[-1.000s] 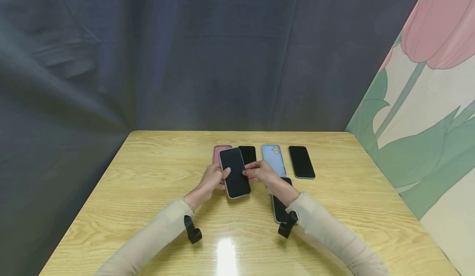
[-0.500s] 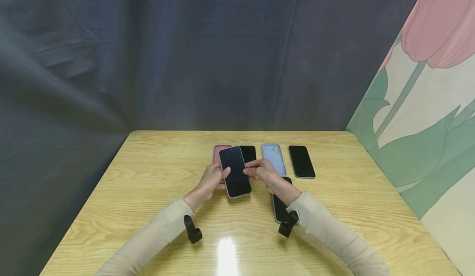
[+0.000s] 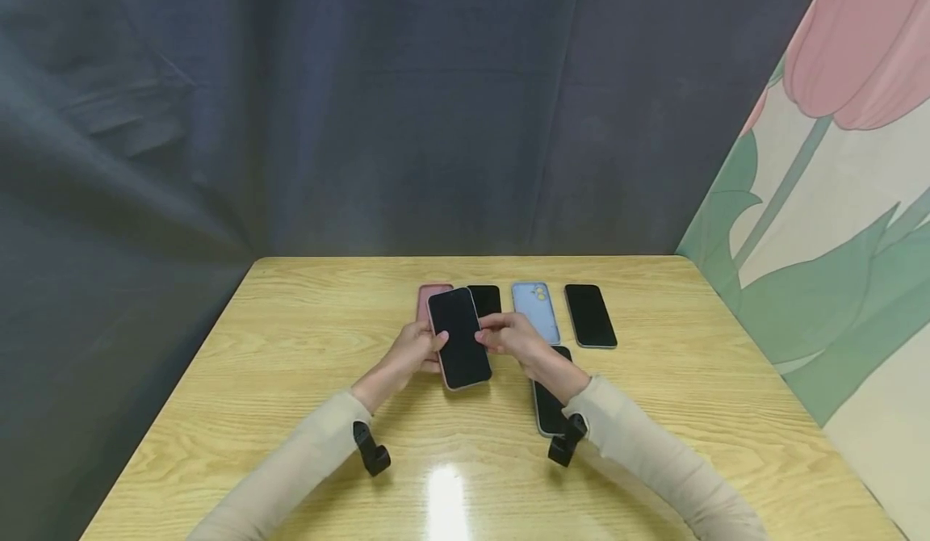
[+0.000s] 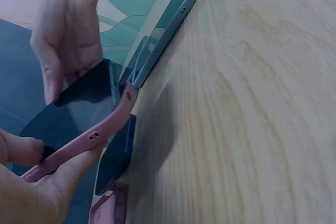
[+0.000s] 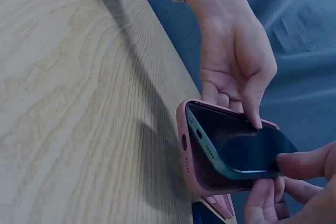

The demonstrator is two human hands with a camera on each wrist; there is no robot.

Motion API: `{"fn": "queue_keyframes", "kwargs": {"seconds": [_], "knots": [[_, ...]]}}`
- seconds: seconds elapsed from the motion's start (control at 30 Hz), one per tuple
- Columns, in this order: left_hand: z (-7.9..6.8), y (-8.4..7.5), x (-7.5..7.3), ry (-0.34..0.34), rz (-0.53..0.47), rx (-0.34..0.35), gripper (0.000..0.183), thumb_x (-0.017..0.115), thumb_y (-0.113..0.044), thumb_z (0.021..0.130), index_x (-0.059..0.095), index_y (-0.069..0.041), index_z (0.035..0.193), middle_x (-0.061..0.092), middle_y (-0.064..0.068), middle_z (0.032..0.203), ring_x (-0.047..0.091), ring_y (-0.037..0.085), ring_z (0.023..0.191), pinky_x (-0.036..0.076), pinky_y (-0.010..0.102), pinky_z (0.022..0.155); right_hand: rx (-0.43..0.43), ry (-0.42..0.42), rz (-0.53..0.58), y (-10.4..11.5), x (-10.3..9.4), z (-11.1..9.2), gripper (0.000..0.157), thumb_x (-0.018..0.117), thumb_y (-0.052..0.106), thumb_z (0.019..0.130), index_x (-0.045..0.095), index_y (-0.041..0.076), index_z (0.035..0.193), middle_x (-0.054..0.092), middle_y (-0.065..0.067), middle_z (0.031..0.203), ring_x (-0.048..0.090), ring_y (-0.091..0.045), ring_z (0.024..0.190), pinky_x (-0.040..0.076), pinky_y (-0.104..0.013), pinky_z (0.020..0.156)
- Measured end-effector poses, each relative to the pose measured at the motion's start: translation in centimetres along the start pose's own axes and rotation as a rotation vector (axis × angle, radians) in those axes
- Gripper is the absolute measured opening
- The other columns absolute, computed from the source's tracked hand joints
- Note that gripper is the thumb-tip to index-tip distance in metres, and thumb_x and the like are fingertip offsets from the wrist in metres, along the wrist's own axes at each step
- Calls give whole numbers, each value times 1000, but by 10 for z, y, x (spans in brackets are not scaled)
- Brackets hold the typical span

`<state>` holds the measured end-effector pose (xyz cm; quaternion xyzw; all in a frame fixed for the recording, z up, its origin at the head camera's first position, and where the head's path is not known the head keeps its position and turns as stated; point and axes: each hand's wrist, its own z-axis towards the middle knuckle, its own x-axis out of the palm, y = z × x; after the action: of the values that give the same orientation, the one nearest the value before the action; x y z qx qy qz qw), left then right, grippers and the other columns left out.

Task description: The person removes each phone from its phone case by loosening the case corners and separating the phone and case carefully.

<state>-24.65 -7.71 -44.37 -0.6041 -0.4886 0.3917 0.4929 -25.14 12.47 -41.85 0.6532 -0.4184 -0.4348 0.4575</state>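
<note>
One phone (image 3: 461,339) sits tilted and partly out of a pink case (image 5: 190,171), the two held together above the wooden counter (image 3: 291,363), screen facing me. With my left grip (image 3: 417,345) I hold the case by its long side, thumb over the front and fingers behind. With my right grip (image 3: 512,337) I pinch the phone's opposite edge, thumb on the screen; whether those fingers also touch the case, I cannot tell. The corner near my right thumb stands clear of the case rim, while the far long side lies inside it.

Behind what I hold, a second pink case (image 3: 429,299) and a black phone (image 3: 487,297) lie partly hidden. To the right come a blue case (image 3: 534,313), back up, and a far-right phone (image 3: 591,316). A pale-rimmed phone (image 3: 548,408) lies beneath my right forearm, partly covered by it.
</note>
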Motion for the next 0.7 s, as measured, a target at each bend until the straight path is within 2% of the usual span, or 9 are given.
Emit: {"fn": "queue_keyframes", "kwargs": {"seconds": [0.17, 0.37, 0.5, 0.7], "knots": [[-2, -2, -3, 60, 9, 23, 35, 47, -3, 103, 50, 7, 137, 66, 24, 116, 69, 25, 91, 58, 44, 81, 6, 38, 54, -2, -4, 1, 35, 58, 2, 96, 55, -11, 128, 62, -22, 118, 61, -29, 108, 50, -47, 96], [-5, 0, -3, 87, 16, 45, 32, 46, -3, 104, 48, 9, 134, 66, 23, 113, 69, 23, 89, 59, 40, 79, -25, 78, 33, -1, -7, 3, 31, 60, 11, 98, 58, -9, 122, 64, -12, 105, 59, -18, 90, 52, -46, 91], [-5, 0, -2, 108, 11, 51, 32, 46, -2, 104, 48, 10, 133, 66, 24, 113, 69, 25, 91, 59, 40, 79, -27, 75, 6, -1, -8, 3, 38, 62, 18, 98, 56, -6, 128, 63, -9, 101, 57, -16, 83, 54, -42, 86], [-6, -1, -2, 134, 16, 51, 34, 45, -3, 104, 47, 10, 135, 66, 26, 115, 70, 30, 95, 58, 42, 80, -39, 66, -3, 0, -8, 2, 40, 59, 15, 100, 53, -6, 133, 59, -12, 100, 54, -19, 79, 56, -43, 81]]}}
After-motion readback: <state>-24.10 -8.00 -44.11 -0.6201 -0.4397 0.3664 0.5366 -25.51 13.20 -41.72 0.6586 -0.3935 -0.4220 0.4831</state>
